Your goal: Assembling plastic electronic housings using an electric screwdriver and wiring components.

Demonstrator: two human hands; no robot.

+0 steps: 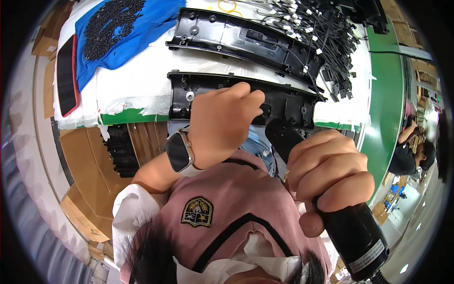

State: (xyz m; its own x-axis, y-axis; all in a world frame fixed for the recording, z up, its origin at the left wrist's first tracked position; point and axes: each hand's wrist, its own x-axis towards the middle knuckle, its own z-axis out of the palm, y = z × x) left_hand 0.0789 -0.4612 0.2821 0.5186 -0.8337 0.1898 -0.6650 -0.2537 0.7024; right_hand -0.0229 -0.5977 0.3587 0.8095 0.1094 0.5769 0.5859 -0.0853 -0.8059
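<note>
My right hand (331,173) is wrapped round a black electric screwdriver (354,239). Its narrower front end points up and left, at the near edge of a long black plastic housing (293,106); the very tip is hard to make out. Over the middle of that housing is my left hand (224,120), wearing a watch (179,150), with its fingers curled closed. What those fingertips hold, if anything, is hidden. Beyond lies a second, similar black housing (227,35), with a small board and a thin wire inside it.
Many small black screws (111,26) lie on a blue cloth (146,38) at the far left. A dark phone with a red edge (68,78) is beside it. Black cables with white connectors (331,45) are heaped at the far right. Cardboard boxes (90,170) stand lower left.
</note>
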